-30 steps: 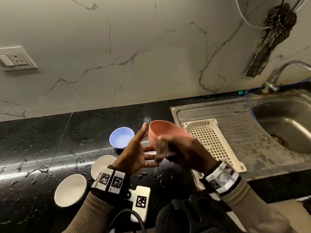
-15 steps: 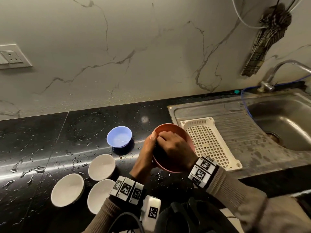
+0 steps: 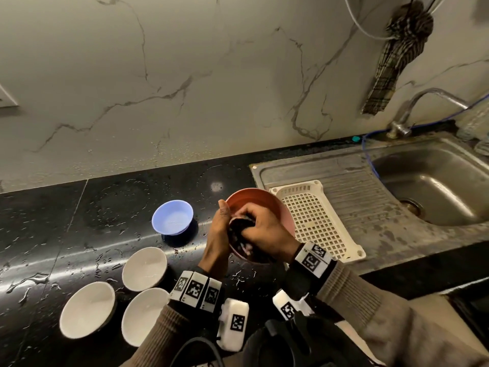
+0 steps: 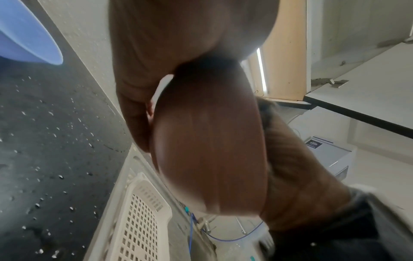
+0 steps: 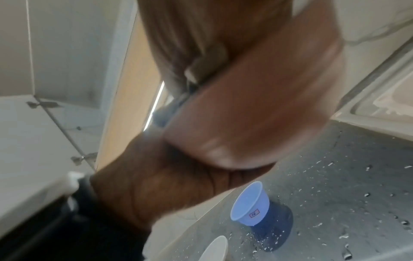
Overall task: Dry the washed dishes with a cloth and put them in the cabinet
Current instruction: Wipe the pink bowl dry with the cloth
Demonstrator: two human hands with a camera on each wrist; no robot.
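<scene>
Both hands on pink bowl (image 3: 260, 200): left hand (image 3: 218, 234) grips rim, right hand (image 3: 264, 231) presses cloth (image 3: 239, 238) inside.

Dim warm light, blurred wrist views

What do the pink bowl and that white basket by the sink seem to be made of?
The pink bowl looks like plastic: uniform matte colour and a thin rim, though glazed ceramic can't be ruled out. The white basket is almost certainly moulded plastic, with its regular grid of square holes and slightly yellowed, dull surface.
</scene>
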